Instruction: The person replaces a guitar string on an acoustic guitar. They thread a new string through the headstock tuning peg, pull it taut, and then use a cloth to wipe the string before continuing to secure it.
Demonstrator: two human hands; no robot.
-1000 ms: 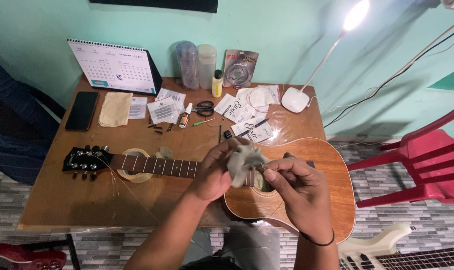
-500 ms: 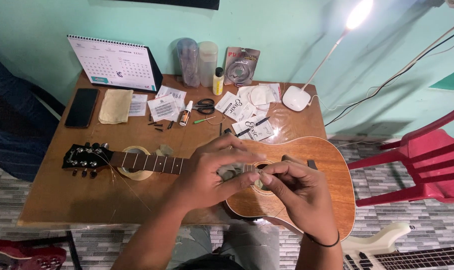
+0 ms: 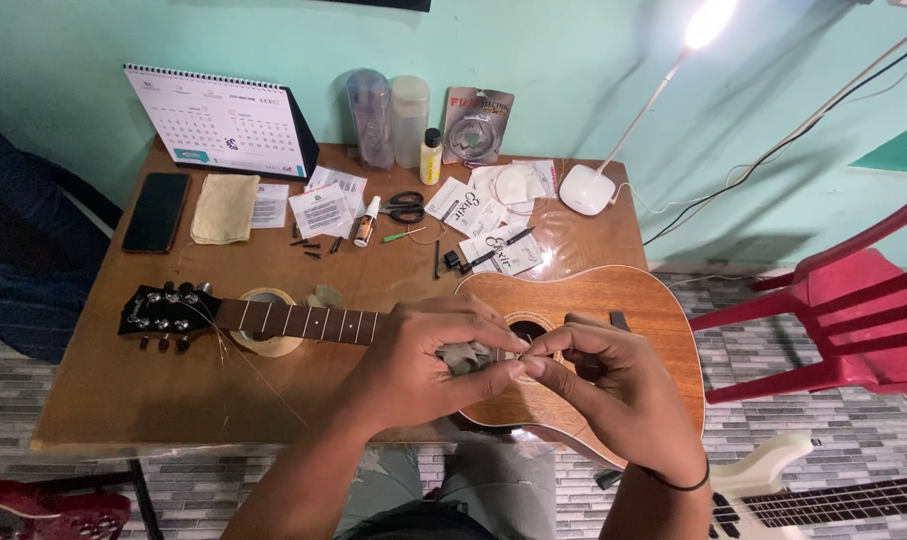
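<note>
While one acoustic guitar (image 3: 593,320) lies on one wooden table (image 3: 123,390), left hand (image 3: 423,365) pinching one small grey cloth (image 3: 465,356), right hand (image 3: 598,385) fingertips pinched at it, two clear bottles (image 3: 388,120) behind.

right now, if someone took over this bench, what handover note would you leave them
Left hand: fingers pinch a small grey cloth over the soundhole.
Right hand: fingertips pinched beside the cloth; what they hold is too fine to tell.
Acoustic guitar lies flat on the wooden table, headstock to the left, loose strings trailing off it.
Done: old strings slackened.
Left: cannot judge beyond that.
</note>
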